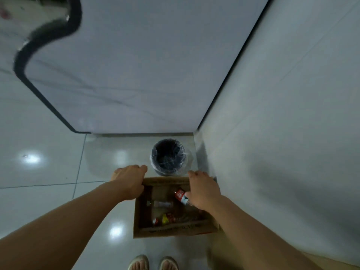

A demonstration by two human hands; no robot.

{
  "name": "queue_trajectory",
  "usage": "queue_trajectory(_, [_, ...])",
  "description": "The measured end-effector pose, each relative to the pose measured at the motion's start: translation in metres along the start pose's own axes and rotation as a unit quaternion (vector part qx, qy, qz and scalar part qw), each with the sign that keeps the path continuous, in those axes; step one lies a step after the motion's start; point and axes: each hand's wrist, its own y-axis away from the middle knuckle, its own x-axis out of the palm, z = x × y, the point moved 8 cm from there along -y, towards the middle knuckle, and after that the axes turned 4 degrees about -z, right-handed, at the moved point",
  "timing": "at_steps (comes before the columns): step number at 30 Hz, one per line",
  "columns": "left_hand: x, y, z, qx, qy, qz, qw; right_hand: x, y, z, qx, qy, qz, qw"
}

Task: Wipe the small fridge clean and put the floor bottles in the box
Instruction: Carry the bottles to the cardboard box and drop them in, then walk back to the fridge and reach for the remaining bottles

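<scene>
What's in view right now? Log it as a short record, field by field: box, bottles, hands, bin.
box: cardboard box, open, on the tiled floor beside the wall
bottles: at least three lying inside; red-label bottle, clear bottle, red-and-yellow bottle
left hand: left hand on the box's far-left edge
right hand: right hand on the box's far-right edge
bin: dark lined bin, on the floor just beyond the box
floor bottles: none visible outside the box

Glossy tiled floor, matt brown cardboard box, seemingly clear plastic bottles
</scene>
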Motion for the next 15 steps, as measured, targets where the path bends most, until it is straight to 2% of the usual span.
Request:
queue_trajectory(6, [-0.122, 0.089, 0.031, -0.031, -0.029, -0.053, 0.998, -0.116, 0.056, 0.069, -0.046, 0.013, -0.073, 0.996])
queue_trajectory(15, [-0.248, 0.221, 0.071, -0.127, -0.012, -0.138, 0.982, -0.22, 0.123, 0.16, -0.157, 0.036, -0.082, 0.984])
